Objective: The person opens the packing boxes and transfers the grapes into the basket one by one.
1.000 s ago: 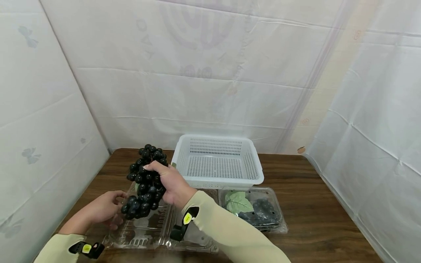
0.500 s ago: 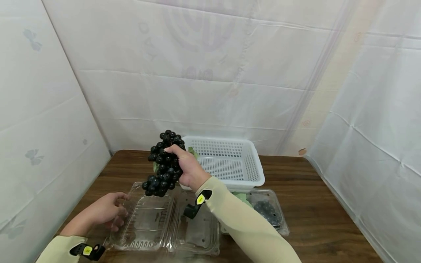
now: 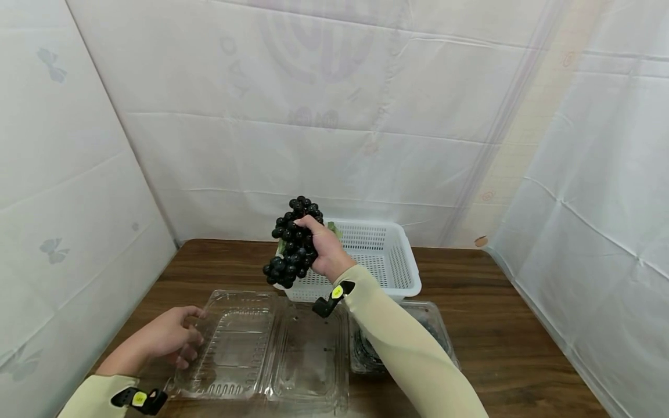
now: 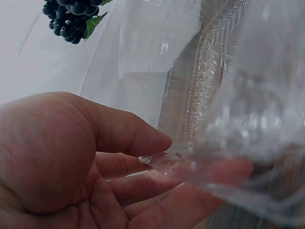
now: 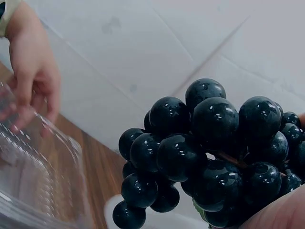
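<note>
The right hand (image 3: 326, 249) has its grip closed around a bunch of dark grapes (image 3: 294, 241), thumb lying over the berries. The bunch is raised off the tabletop (image 3: 502, 325); in the head view it covers the left end of a white perforated basket (image 3: 366, 264), though whether it touches the rim cannot be told. Green leaves (image 3: 333, 228) poke out beside the fingers.

The left hand (image 3: 169, 335) pinches the left edge of a clear plastic container (image 3: 230, 348) (its wrist view shows the thumb above the rim and fingers beneath). That container lies spread open, both halves side by side in front of the basket. Just to its right stands a second clear container (image 3: 430, 316) with dark contents, partly hidden behind the pale right sleeve (image 3: 413, 348). White sheeting (image 3: 334, 162) hangs behind everything.
</note>
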{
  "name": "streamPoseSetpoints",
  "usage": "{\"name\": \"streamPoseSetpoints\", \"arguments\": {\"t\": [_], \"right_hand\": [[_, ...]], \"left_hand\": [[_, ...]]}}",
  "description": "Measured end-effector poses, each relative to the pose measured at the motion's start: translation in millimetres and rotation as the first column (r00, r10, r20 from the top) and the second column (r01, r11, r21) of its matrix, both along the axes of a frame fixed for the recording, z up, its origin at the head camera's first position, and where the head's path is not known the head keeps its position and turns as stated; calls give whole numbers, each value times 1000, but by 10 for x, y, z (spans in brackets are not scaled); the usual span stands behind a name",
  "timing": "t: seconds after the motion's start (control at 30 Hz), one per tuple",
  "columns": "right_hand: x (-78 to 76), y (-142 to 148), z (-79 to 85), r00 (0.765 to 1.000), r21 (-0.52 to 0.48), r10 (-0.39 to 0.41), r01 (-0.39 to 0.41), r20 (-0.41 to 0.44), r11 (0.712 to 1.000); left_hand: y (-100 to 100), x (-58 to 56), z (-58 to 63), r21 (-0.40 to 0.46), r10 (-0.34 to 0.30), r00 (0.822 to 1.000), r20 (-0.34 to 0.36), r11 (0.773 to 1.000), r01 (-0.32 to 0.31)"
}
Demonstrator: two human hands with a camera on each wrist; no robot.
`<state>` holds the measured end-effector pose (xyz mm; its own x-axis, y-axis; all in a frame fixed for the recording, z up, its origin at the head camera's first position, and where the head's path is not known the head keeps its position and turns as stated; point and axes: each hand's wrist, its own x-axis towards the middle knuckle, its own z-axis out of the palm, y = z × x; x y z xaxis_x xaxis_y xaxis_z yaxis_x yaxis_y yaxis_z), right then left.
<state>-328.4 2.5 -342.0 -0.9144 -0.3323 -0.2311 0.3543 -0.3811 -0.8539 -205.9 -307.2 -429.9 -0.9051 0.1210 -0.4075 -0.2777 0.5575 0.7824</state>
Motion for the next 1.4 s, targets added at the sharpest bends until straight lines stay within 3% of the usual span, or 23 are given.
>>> {"name": "streamPoseSetpoints", "arguments": {"t": [0.3,0.57,0.87,1.27,1.4], "right_hand": [[-248,187,19,998,-21,-59,59,-14,998],[-461,270,-105,991,22,-136,136,7,990],[-572,329,-292,978,231,-206,193,34,953],[-635,365,-506,989,421,-144,118,31,899],[-640,372,-527,990,497,-138,110,20,861]], "left_hand": [[3,-9,-24,-7,7,1000,1,1000,-7],[0,-20,-21,-14,7,1000,-2,1000,-7],[19,-14,6,-28,0,1000,-10,1000,0],[9,2,-3,-42,3,1000,-4,999,-3],[14,9,12,-42,2,1000,4,999,-2]]}}
